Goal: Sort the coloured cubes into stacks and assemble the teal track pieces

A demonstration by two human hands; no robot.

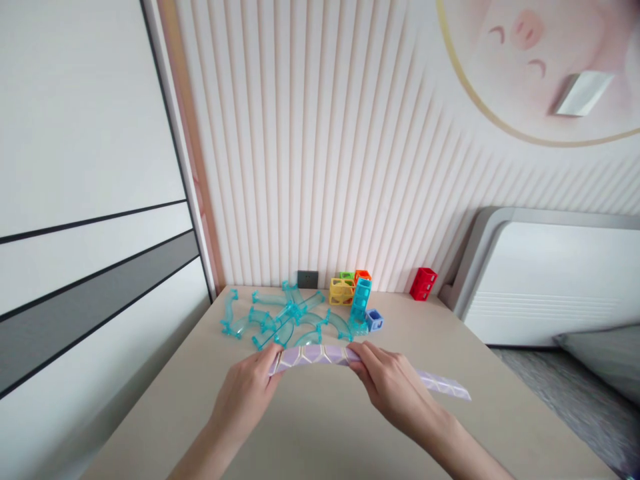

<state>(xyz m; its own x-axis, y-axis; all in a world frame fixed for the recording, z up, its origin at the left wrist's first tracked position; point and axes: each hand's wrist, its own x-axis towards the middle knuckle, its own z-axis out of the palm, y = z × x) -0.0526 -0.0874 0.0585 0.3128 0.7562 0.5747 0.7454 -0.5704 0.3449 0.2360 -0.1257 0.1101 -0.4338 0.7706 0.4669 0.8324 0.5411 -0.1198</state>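
Note:
A long lilac and white segmented strip hangs above the beige table. My left hand pinches its left end and my right hand grips it near the middle. The strip's right end sticks out past my right wrist. Both hands are closed around the strip.
Behind the hands lie several clear teal curved track pieces. Beside them stand a teal block tower, yellow, green and orange cubes, a small blue cube and a red block. The ribbed wall holds a dark socket. A bed headboard stands on the right.

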